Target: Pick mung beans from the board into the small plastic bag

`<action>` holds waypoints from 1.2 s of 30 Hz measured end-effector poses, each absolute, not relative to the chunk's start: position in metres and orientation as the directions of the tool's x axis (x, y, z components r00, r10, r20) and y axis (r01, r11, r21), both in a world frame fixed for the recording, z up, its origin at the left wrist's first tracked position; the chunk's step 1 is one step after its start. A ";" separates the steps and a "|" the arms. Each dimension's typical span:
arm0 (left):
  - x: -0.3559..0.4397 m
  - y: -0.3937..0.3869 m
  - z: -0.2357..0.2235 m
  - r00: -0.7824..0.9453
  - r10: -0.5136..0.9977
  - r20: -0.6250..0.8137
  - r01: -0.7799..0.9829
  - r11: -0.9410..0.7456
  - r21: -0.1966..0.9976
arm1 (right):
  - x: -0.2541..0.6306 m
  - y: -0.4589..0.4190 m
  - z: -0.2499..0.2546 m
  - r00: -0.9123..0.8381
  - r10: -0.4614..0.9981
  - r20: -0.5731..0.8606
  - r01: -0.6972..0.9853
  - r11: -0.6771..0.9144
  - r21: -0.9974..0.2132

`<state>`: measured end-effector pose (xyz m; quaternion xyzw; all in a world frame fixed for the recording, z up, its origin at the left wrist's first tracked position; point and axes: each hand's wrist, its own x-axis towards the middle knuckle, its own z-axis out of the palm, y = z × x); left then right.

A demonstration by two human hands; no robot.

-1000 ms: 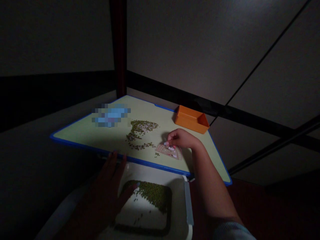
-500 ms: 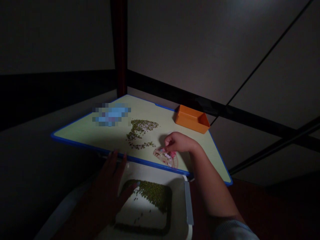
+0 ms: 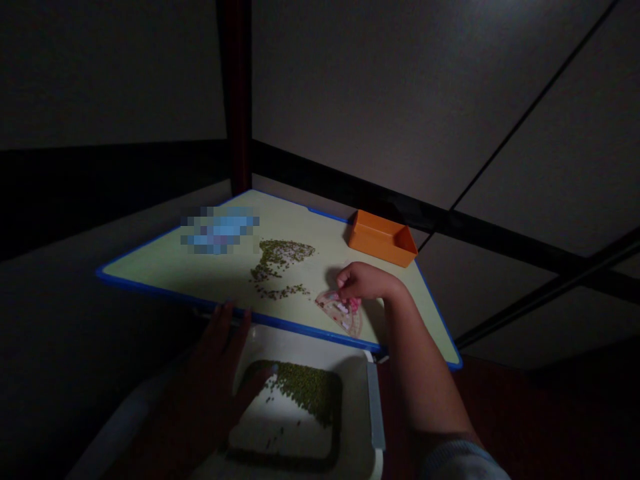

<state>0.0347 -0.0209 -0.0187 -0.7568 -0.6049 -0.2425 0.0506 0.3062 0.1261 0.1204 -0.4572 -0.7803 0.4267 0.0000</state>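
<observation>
My right hand [image 3: 363, 281] is closed, its fingertips pinching the upper edge of a pinkish see-through protractor [image 3: 345, 321] with printed decoration. The protractor rests on a pale board [image 3: 165, 270] with a blue rim, to the right of scattered small green beans [image 3: 280, 257]. Below the board's near edge sits a white bin [image 3: 357, 400], with more green beans [image 3: 310, 383] heaped at its far side. My left hand [image 3: 220, 367], in dark shadow, has its fingers spread. Its fingertips are at the board's near edge and its thumb reaches over the bin.
An orange open box [image 3: 383, 238] stands at the board's far right edge. On the far left of the board lies a blurred blue item [image 3: 220, 230]. Dark wall panels [image 3: 400, 100] rise behind the board, with a dark red post [image 3: 240, 100] at the corner.
My right hand has shifted the protractor a little to the right, away from the beans on the board. The left hand has stayed in place.
</observation>
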 end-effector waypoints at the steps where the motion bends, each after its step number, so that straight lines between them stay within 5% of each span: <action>1: 0.035 -0.021 -0.019 0.149 0.895 0.419 0.941 -0.259 0.219 | 0.307 0.127 0.121 -0.584 0.714 -0.385 0.710 0.221 -0.668; 11: 0.033 -0.018 -0.024 0.146 0.904 0.401 0.934 -0.260 0.245 | 0.322 0.134 0.126 -0.527 0.824 -0.207 0.701 0.284 -0.654; 36: 0.035 -0.021 -0.016 0.136 0.919 0.369 0.921 -0.255 0.296 | 0.316 0.138 0.116 -0.526 0.785 -0.328 0.749 0.244 -0.616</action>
